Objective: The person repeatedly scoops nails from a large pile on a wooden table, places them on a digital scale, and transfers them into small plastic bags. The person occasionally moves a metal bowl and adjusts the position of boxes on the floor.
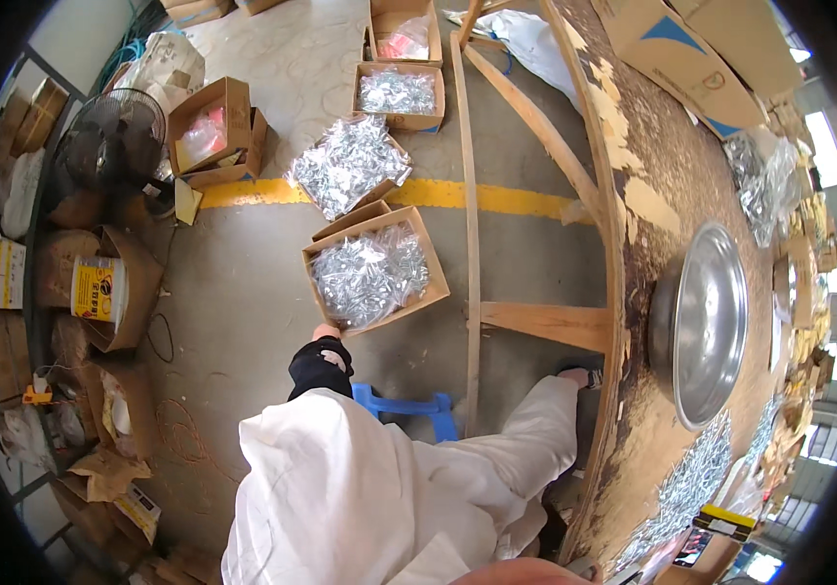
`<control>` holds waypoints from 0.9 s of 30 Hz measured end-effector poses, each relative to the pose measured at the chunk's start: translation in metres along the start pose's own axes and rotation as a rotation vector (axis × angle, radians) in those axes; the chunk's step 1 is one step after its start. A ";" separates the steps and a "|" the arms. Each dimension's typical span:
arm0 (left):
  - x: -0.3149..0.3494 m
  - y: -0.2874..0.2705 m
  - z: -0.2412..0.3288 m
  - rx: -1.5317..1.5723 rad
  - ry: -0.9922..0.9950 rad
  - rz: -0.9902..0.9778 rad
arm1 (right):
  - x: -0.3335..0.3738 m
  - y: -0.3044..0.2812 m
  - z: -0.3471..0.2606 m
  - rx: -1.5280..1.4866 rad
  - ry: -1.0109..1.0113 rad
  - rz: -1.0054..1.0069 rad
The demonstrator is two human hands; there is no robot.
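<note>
At the near left corner of an open cardboard box (394, 313) is my left hand (327, 332), below a black sleeve with a pale print. Its fingers appear closed on the box's rim, though they are small and partly hidden. Clear plastic bags of shiny metal parts (365, 278) fill this box. Just beyond it, more bagged metal parts (345, 166) are heaped over another carton. I cannot make out my right hand; only a blurred skin-coloured shape shows at the lower edge.
A blue stool (408, 402) stands before my white-clothed legs. On the right, a worn wooden table (633, 390) carries a steel basin (711, 327) and loose metal pieces (686, 487). More cartons (399, 97) lie ahead. A black fan (111, 136) and loaded shelves line the left.
</note>
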State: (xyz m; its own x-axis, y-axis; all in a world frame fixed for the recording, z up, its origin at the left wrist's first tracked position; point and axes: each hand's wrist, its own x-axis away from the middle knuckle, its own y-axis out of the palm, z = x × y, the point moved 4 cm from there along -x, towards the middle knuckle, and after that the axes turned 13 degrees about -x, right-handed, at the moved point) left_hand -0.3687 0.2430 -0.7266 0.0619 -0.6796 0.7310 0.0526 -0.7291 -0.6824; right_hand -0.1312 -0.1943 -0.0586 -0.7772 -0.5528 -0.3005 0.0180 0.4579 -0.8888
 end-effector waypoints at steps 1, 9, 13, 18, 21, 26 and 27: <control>-0.003 0.004 0.001 0.073 -0.035 -0.047 | 0.000 0.003 0.000 0.006 0.003 0.009; -0.024 0.037 -0.015 0.181 0.086 -0.160 | -0.013 0.011 -0.001 0.019 -0.001 0.008; 0.000 0.031 -0.003 0.309 0.012 -0.265 | -0.011 0.005 -0.005 0.036 0.009 0.007; 0.030 0.059 0.017 0.382 0.015 -0.300 | -0.012 0.002 -0.008 0.038 0.004 0.009; 0.041 0.082 0.027 0.254 0.147 -0.186 | -0.015 0.000 -0.009 0.019 0.024 -0.003; 0.064 0.113 0.043 0.232 0.063 -0.274 | -0.009 0.002 0.025 0.051 -0.052 0.005; 0.076 0.115 0.047 0.356 0.032 -0.340 | -0.004 0.002 0.037 0.067 -0.088 0.017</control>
State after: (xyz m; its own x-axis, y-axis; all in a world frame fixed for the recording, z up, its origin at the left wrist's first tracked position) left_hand -0.3114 0.1106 -0.7500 -0.0479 -0.4144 0.9089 0.4022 -0.8409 -0.3622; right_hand -0.1054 -0.2167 -0.0723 -0.7181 -0.6059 -0.3424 0.0748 0.4218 -0.9036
